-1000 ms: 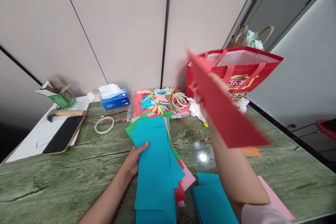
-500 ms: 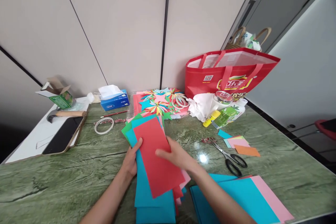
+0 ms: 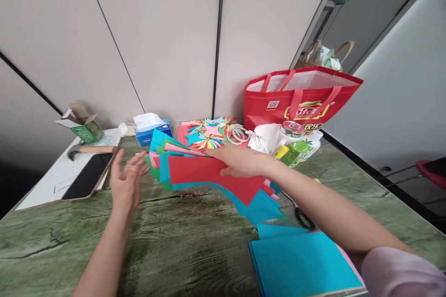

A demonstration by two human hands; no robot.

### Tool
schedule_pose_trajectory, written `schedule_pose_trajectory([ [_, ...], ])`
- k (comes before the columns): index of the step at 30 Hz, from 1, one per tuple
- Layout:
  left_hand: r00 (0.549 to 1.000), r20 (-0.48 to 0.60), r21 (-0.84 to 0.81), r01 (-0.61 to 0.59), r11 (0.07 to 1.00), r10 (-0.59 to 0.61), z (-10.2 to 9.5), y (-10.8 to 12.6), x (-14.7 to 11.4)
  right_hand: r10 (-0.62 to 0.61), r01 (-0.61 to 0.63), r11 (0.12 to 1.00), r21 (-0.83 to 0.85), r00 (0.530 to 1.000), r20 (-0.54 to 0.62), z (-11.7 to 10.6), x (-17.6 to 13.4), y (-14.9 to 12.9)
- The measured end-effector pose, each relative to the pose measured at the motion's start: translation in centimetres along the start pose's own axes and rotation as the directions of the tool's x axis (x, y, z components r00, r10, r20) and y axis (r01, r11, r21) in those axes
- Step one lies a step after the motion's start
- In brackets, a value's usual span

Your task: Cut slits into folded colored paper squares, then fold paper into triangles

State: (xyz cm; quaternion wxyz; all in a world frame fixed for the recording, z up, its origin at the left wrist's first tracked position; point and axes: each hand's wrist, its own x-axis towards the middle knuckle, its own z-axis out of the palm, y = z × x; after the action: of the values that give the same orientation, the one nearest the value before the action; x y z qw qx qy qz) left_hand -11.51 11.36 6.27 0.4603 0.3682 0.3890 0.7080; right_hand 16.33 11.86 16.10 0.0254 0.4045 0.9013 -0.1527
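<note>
My right hand (image 3: 240, 161) grips a loose stack of coloured paper (image 3: 198, 171) from above, holding it up over the table. A red sheet faces me, with blue, green and pink sheets fanned out behind it, and the stack sags at its right end. Just left of the stack, my left hand (image 3: 127, 176) is apart from the paper with its fingers spread, a little blurred. Another pile of blue and pink sheets (image 3: 303, 260) lies at the front right, below my right forearm. Scissors (image 3: 303, 218) lie partly hidden under that forearm.
Along the wall stand a tissue box (image 3: 153, 132), paper stars (image 3: 209, 139) with tape rolls (image 3: 238, 135), and a red bag (image 3: 268, 106). Bottles and a yellow glue stick (image 3: 281, 151) stand before the bag. At left are a hammer (image 3: 97, 149), a tablet (image 3: 88, 176) and an open carton (image 3: 85, 131).
My left hand has let go of the paper stack and moved left, opening. My right hand has lifted the stack and turned it sideways.
</note>
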Motion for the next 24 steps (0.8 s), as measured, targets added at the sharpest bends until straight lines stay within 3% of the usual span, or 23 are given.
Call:
schedule_pose_trajectory([
  [1, 0.976, 0.042, 0.166, -0.217, 0.962, 0.213, 0.2, 1.2, -0.2, -0.011, 0.012, 0.999, -0.046, 1.000, 0.023, -0.1, 0.5, -0.4],
  [2, 0.924, 0.155, 0.320, -0.383, 0.867, 0.351, 0.6, 2.3, -0.5, -0.023, 0.027, 0.996, -0.085, 0.999, 0.038, 0.0, 1.0, -0.7],
  [3, 0.863, 0.293, 0.442, -0.504, 0.742, 0.412, 1.4, 3.2, -1.1, -0.041, 0.046, 0.992, -0.119, 0.998, 0.046, 0.3, 1.5, -1.1],
  [4, 0.807, 0.459, 0.549, -0.586, 0.596, 0.371, 2.3, 3.9, -1.7, -0.058, 0.065, 0.987, -0.149, 0.997, 0.052, 0.7, 2.0, -1.5],
  [6, 0.675, 0.727, 0.626, -0.726, 0.285, 0.124, 4.3, 4.4, -2.8, -0.089, 0.096, 0.975, -0.198, 0.995, 0.046, 1.7, 2.8, -2.2],
  [8, 0.597, 0.790, 0.611, -0.784, 0.105, -0.138, 6.1, 4.0, -3.5, -0.116, 0.121, 0.965, -0.231, 0.993, 0.033, 2.6, 3.2, -2.6],
  [10, 0.616, 0.728, 0.620, -0.779, -0.097, -0.301, 7.2, 3.0, -3.9, -0.133, 0.134, 0.956, -0.260, 0.991, 0.023, 3.4, 3.3, -2.7],
  [12, 0.648, 0.659, 0.613, -0.757, -0.227, -0.382, 7.5, 2.3, -4.0, -0.120, 0.119, 0.949, -0.293, 0.993, 0.014, 3.9, 3.1, -2.7],
  [14, 0.662, 0.626, 0.612, -0.745, -0.267, -0.412, 7.3, 2.1, -4.1, -0.088, 0.084, 0.943, -0.323, 0.996, 0.002, 4.3, 2.6, -2.4],
  [24, 0.661, 0.566, 0.632, -0.732, -0.256, -0.492, 6.3, 3.3, -3.8, -0.006, 0.028, 0.950, -0.310, 0.997, 0.073, 4.6, 0.7, -0.5],
])
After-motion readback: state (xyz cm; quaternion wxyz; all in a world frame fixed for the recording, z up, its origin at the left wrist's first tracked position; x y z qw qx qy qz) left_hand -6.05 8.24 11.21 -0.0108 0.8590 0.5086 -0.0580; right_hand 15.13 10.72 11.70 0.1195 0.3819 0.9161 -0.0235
